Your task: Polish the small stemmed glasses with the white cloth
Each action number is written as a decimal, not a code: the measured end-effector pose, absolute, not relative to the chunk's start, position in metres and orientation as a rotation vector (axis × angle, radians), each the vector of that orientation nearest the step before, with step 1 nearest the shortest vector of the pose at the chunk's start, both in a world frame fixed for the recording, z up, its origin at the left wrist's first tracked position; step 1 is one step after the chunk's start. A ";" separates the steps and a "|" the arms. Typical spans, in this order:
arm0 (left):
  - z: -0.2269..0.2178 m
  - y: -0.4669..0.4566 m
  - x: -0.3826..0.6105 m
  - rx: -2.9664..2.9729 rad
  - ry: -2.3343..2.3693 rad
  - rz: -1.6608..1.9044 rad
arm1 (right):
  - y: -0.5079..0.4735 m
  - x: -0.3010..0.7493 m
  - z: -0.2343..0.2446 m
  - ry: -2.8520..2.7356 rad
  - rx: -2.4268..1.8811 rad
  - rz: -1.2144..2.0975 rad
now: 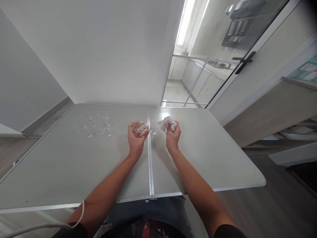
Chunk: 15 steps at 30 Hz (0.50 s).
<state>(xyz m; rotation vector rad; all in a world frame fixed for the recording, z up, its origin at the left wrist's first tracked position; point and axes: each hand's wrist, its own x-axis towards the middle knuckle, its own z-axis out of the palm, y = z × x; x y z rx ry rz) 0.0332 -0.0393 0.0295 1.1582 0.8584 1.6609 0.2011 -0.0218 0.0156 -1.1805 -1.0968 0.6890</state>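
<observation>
— So, what are we holding at the centre of the frame?
— Our left hand (135, 136) is curling around a small clear glass (141, 128) above the grey folding table (74, 165); our right hand (172, 135) is clenching a crumpled white cloth (168, 124) just beside it.

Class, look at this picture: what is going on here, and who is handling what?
A person stands at a grey folding table. The left hand holds a clear glass in its grip, while the right hand clutches a bunched white cloth just beside it. More clear glasses stand in a group further left on the table, apart from both hands.
</observation>
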 end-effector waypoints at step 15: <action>0.010 -0.037 0.038 1.282 1.109 1.699 | -0.034 0.161 0.017 -0.917 -0.921 1.352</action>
